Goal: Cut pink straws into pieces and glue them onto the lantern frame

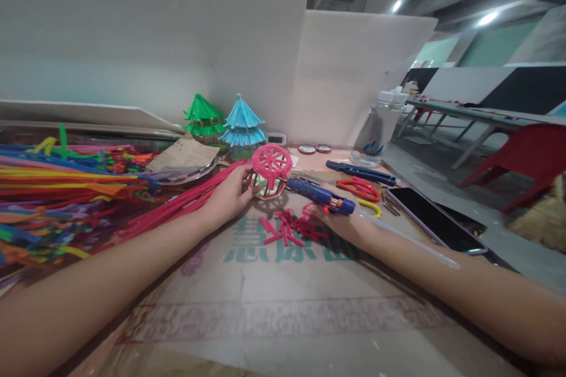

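Observation:
My left hand (234,193) grips the side of a small pink pipe-cleaner model (270,164), its spoked round top tilted toward me above a pale base with thin posts. In my right hand (338,221) is a blue hot glue gun (318,193), its nozzle close to the model's right side. A clear glue stick (411,241) trails from the gun's back over my forearm, and a red light glows on it. Cut pink pipe-cleaner pieces (287,228) lie loose on the table between my hands. Long pink pipe cleaners (177,206) stretch out behind my left wrist.
Bundles of coloured pipe cleaners (66,188) fill the left side. A green model pavilion (203,115) and a blue one (242,121) stand at the back. To the right are a water bottle (379,129), a utility knife (360,172), orange-handled scissors (358,189) and a phone (435,219).

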### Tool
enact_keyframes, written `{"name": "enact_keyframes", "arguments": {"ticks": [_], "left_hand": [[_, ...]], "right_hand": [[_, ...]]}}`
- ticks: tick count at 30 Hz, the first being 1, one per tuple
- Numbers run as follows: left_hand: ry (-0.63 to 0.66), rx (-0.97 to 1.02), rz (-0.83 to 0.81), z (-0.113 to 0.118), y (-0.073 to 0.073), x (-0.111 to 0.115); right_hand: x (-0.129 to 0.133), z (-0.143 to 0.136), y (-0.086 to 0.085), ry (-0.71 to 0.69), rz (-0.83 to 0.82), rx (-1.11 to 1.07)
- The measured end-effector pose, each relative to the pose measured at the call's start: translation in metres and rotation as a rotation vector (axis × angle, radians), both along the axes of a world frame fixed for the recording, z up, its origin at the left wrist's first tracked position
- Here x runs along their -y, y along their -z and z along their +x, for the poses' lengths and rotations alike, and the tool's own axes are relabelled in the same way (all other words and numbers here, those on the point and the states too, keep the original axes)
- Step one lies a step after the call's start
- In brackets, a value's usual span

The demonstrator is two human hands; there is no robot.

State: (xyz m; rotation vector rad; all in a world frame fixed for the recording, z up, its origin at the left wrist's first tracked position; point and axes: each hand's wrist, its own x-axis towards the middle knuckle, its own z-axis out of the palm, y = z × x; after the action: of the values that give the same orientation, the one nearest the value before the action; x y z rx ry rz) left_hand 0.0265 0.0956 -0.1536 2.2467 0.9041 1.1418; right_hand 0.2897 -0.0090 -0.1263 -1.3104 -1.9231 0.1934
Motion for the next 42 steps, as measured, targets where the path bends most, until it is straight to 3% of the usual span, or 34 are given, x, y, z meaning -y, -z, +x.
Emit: {"name": "enact_keyframes", "arguments": {"ticks": [42], "left_hand": [[-0.020,-0.047,0.077,-0.0004,0.0009,0.0004]], "right_hand": [[0.0046,-0.0027,-0.0036,0.014,-0.035,-0.008]]}}
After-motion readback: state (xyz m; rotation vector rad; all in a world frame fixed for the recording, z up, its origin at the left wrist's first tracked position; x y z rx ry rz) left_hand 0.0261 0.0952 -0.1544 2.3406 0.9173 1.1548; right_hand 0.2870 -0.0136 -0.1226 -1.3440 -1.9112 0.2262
